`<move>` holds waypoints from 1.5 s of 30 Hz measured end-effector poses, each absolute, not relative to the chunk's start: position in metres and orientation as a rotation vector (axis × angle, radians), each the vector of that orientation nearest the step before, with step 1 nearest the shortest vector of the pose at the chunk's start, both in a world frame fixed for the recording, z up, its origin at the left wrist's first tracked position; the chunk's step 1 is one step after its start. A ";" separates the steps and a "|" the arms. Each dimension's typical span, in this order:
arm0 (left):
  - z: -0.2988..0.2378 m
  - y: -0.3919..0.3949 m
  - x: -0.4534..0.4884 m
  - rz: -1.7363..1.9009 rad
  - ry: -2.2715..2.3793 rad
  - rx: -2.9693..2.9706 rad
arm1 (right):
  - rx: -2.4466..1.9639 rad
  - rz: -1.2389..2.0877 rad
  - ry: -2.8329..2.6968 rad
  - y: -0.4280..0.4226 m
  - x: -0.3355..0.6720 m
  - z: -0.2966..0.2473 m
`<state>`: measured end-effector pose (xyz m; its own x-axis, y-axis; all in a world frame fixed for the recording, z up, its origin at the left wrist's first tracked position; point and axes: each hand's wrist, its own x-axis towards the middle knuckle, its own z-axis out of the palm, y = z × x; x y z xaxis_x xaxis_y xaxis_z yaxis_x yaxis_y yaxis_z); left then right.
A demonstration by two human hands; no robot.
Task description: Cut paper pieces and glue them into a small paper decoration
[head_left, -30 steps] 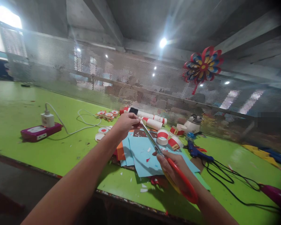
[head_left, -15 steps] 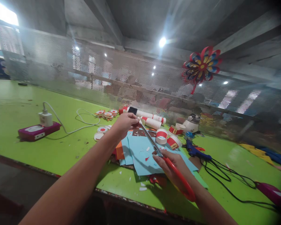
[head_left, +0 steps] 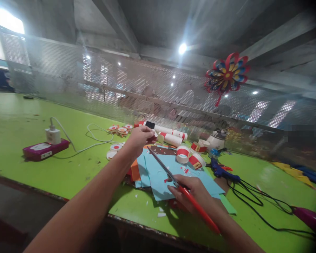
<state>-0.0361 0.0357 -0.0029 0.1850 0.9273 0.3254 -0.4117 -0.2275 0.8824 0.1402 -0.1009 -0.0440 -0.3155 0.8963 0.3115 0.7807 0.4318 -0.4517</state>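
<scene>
My left hand pinches a small white piece of paper above the back of the work pile. In my right hand is a pair of scissors with long blades and red handles. The blades look closed and point up and left, below my left hand and apart from the paper. Beneath them lie light blue paper sheets scattered with small red and white scraps. White paper rings with red bands sit just behind the sheets.
A blue glue gun with a black cable lies to the right. Purple power strips rest on the green table. Several round paper pieces and red-and-white tubes lie at the back, before a perforated metal screen.
The scissors have come down and away from the paper in my left hand, and their blades have closed. More red scraps show on the blue sheet. My left hand has hardly moved.
</scene>
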 end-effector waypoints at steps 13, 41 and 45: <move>-0.003 0.031 -0.035 1.435 0.490 1.239 | -1.413 0.260 -2.073 -0.093 0.152 -0.045; -0.013 0.015 -0.007 1.595 0.388 1.002 | -1.368 0.247 -1.991 -0.100 0.141 -0.045; -0.011 0.014 -0.008 1.591 0.425 1.001 | -1.372 0.296 -1.970 -0.100 0.139 -0.044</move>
